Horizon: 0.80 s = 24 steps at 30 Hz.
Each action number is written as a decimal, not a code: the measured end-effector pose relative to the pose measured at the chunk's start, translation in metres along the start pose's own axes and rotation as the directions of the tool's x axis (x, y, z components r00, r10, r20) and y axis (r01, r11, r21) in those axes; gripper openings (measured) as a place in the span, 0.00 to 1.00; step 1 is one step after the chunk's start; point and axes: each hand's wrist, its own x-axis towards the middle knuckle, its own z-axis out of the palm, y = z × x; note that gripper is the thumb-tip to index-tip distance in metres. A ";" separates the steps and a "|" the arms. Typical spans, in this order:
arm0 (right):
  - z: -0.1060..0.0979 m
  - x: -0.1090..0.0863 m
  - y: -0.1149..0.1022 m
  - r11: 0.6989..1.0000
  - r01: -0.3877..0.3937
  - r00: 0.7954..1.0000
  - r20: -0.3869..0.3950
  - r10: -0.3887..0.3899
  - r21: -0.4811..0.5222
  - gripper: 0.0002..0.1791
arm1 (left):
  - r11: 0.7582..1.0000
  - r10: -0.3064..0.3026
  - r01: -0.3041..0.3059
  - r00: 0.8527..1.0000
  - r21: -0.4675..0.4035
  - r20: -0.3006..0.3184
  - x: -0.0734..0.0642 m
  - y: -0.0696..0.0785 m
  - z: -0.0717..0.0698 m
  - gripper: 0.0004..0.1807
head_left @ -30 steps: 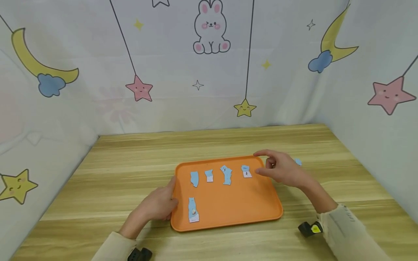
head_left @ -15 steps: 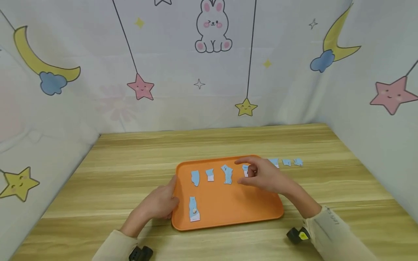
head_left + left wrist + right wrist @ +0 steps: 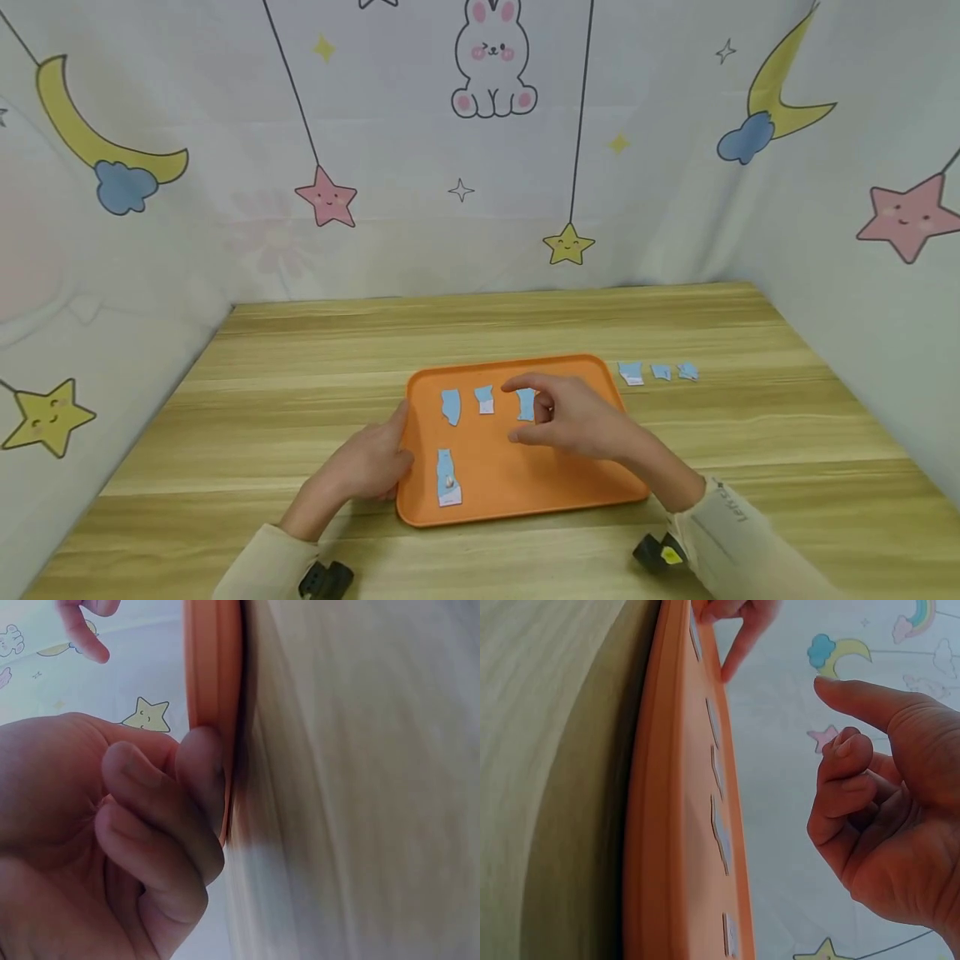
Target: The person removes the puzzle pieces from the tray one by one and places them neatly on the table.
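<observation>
An orange tray [image 3: 480, 508] lies on the table, bearing several torn-edged light-blue paper pieces. My left hand [image 3: 367, 462] holds its left rim, the index finger along the edge and other fingers curled, as the left wrist view shows. Above the tray's upper right hovers my right hand [image 3: 577, 417], thumb and index finger spread apart, the rest folded, nothing held. A blue piece [image 3: 527, 404] shows between that thumb and index finger; another to its right is hidden. Left of it are a small blue-and-white piece [image 3: 484, 400], a plain blue piece [image 3: 451, 407] and, lower, a long piece [image 3: 447, 477].
Beyond the tray's right corner, 3 more paper pieces lie in a row on the wooden table [image 3: 300, 358]: a blue-and-white one [image 3: 631, 373], a small one [image 3: 661, 372] and a ragged one [image 3: 687, 372]. A printed curtain [image 3: 390, 258] surrounds the table.
My right hand has moved left over the tray from its right edge, uncovering the row of pieces on the table and covering one on the tray. My left hand stays at the rim.
</observation>
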 end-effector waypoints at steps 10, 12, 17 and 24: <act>0.017 0.008 -0.011 0.999 -0.008 1.000 0.029 0.009 -0.052 0.29 | 0.999 -0.016 0.016 1.000 0.032 0.007 0.000 0.001 -0.001 0.42; 0.020 0.009 -0.011 0.997 0.000 0.999 0.035 0.003 -0.075 0.30 | 0.999 -0.016 0.016 1.000 0.036 0.008 0.000 0.001 -0.001 0.41; 0.025 0.010 -0.014 0.994 0.017 0.999 0.049 -0.012 -0.104 0.30 | 0.999 -0.019 0.018 1.000 0.043 0.010 0.000 0.002 -0.001 0.42; 0.033 0.012 -0.019 0.996 0.005 0.998 0.068 0.001 -0.091 0.30 | 0.999 -0.034 0.033 0.999 0.040 0.021 0.000 0.002 -0.001 0.42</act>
